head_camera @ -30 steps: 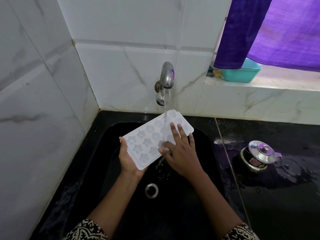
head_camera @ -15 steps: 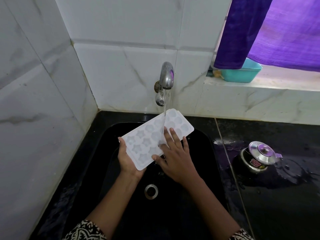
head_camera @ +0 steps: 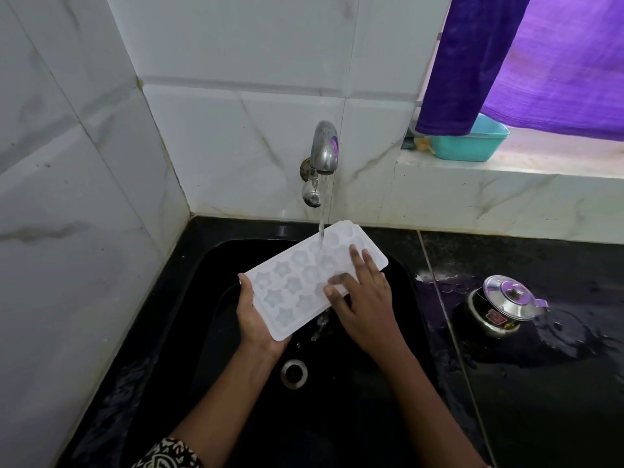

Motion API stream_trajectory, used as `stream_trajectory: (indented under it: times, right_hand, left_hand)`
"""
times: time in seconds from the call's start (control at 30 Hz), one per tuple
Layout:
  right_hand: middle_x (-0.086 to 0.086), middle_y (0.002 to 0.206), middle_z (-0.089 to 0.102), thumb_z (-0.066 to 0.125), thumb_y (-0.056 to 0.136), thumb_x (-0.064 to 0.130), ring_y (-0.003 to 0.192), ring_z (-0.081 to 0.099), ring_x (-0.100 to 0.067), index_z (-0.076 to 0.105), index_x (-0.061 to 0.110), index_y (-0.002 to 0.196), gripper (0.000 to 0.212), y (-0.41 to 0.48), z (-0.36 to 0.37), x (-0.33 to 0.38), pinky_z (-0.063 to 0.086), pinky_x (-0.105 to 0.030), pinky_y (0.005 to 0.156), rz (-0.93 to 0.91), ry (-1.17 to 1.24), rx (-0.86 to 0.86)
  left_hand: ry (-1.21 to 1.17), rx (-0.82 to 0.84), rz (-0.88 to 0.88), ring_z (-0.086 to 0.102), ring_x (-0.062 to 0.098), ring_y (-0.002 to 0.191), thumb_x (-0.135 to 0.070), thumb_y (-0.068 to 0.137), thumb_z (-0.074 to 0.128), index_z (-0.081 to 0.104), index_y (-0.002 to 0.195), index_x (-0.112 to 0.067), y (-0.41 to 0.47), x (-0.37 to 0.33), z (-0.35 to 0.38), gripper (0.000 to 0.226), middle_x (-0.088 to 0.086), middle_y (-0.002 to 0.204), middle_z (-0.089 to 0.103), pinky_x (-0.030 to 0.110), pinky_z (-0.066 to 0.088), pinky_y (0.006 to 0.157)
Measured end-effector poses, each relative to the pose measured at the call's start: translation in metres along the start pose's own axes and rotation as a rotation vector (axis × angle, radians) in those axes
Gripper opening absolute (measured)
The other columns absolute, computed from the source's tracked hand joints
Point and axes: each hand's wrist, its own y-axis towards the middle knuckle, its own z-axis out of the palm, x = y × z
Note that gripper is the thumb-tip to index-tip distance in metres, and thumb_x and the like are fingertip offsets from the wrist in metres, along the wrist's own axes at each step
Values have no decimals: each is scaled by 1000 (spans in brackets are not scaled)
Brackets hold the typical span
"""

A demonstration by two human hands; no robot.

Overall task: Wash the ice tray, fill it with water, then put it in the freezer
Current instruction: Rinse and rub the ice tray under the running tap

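Wash step: judged to be mid-wash; ice tray [head_camera: 297, 282] under running water, moulds not yet filled, freezer nowhere in view.
Next move: probably more rubbing across the remaining moulds, then levelling the tray so the water pools instead of running off; calls for a steady, flat hold to avoid spilling on the way to the freezer.
Left hand [head_camera: 255, 320]: grasping the tray's near left end, palm beneath, thumb hooked over the edge.
Right hand [head_camera: 366, 304]: released and flat, fingers spread and pressed on the tray's upper face towards its right side; fingertips blurred, so likely scrubbing.
Tray position: held above the black sink [head_camera: 209, 298], clear of the drain [head_camera: 293, 373], tilted with the far end higher; drops falling from the near edge.
Water stream [head_camera: 321, 224]: landing on the far part of the tray, just beside the right fingertips.
Tap [head_camera: 325, 148]: wall-mounted, open, directly over the tray's far end.
Counter [head_camera: 540, 400]: wet, carrying a small lidded steel pot [head_camera: 503, 307] well apart from the sink.
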Motion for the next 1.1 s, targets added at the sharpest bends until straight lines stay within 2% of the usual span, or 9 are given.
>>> stream_trajectory:
  times: [0.13,0.27,0.33,0.6,0.67,0.73,0.83,1.0,1.1]
  right_hand:
    - [3,159,7,26,84,58,145,-6,-12,60,26,114,55,10,-7,1,12,-50,113,-49,-68,-25]
    - [3,159,-7,35,90,50,139,-23,-6,55,29,123,44,25,-12,10,1,-49,114,-120,-132,142]
    - [4,159,-8,45,94,42,142,-20,-10,55,30,123,33,33,-11,14,-1,-50,114,-112,-134,223]
    - [2,159,-11,38,93,55,144,-19,-15,55,28,123,44,37,-7,26,-8,-50,113,-147,-336,292]
    - [1,159,-8,33,92,59,144,-19,-16,61,27,112,47,37,-7,23,-10,-50,112,-126,-353,244]
    - [1,160,-4,20,85,66,145,-16,-16,63,24,108,64,34,0,25,-9,-50,112,-143,-354,160]
    - [2,160,-6,9,76,70,144,-17,-15,55,25,124,80,30,5,20,-5,-54,114,-184,-341,184]
    - [0,160,4,15,82,68,146,-8,-16,66,24,101,70,36,2,17,-5,-50,113,-162,-325,64]
    - [1,159,3,19,83,68,145,-7,-14,63,21,113,70,32,8,20,-2,-52,113,-223,-340,62]
  left_hand:
    - [2,26,-62,56,39,120,-70,90,27,48,137,-9,1,13,7,79,20,134,56,52,52,92]
    - [-37,81,-118,58,39,118,-69,91,27,51,137,-7,5,21,16,81,21,135,55,51,52,90]
    - [-50,115,-137,56,39,120,-69,91,28,53,135,-6,8,24,19,81,23,136,53,52,50,93]
    - [-79,201,-190,57,37,119,-69,89,30,53,134,-4,13,26,14,82,22,133,55,53,49,94]
    - [-77,194,-210,57,37,119,-69,89,32,54,133,-3,11,31,13,82,23,134,54,53,47,97]
    - [-117,221,-214,58,36,118,-68,90,34,57,131,-3,11,34,13,80,21,131,57,52,47,97]
    - [-89,201,-191,56,37,120,-69,90,31,55,133,-6,16,31,12,80,21,134,56,54,47,97]
    - [-72,185,-218,57,38,118,-69,89,30,50,138,-6,14,33,16,82,23,133,56,54,48,96]
    - [-73,178,-166,57,38,119,-68,87,33,51,137,-8,16,30,20,80,21,136,53,53,49,95]
